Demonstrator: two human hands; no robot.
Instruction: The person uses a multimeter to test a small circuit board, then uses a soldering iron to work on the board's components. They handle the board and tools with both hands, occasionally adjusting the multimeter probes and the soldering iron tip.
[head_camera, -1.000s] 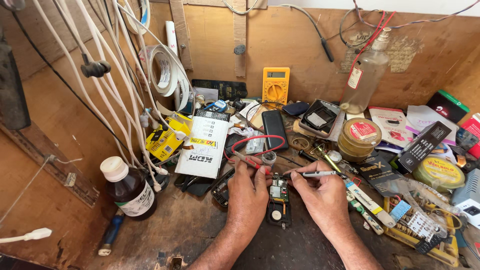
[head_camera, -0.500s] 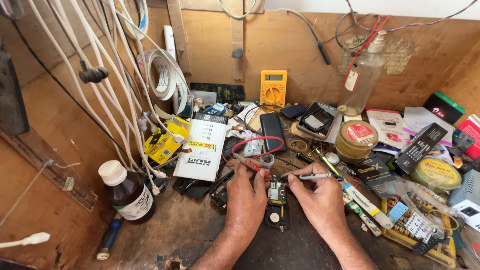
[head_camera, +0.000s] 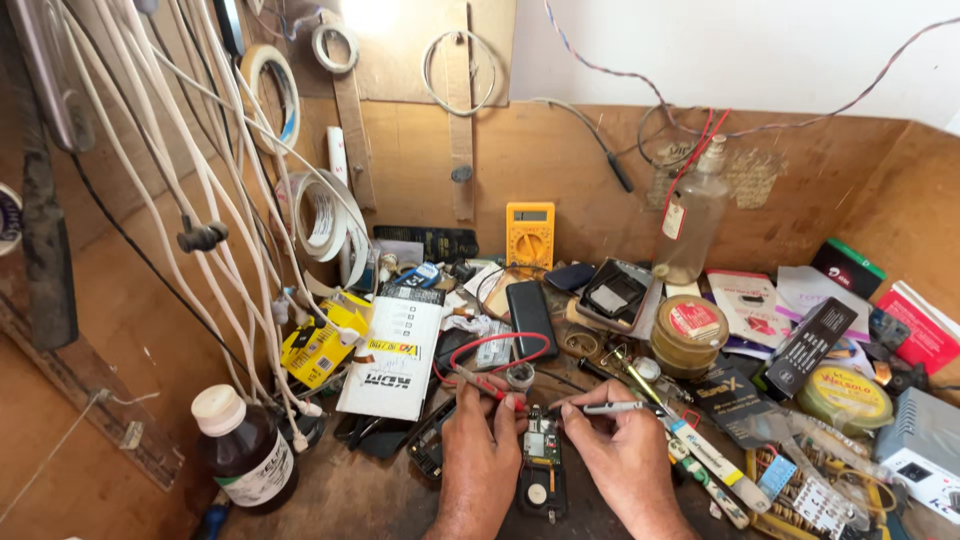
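head view: opened phone board (head_camera: 541, 462) lies at 6 o'clock on the bench (head_camera: 340, 490).
left hand (head_camera: 482, 460): pinches a red probe (head_camera: 478, 382), tip by the board's top.
right hand (head_camera: 625, 455): grips a metal-tipped probe (head_camera: 608, 407).
doing it well: steady both wrists on the bench, touch one pad each.
change: camera tilted up; hands sit lower now, brown bottle (head_camera: 243, 450) at 8 o'clock.
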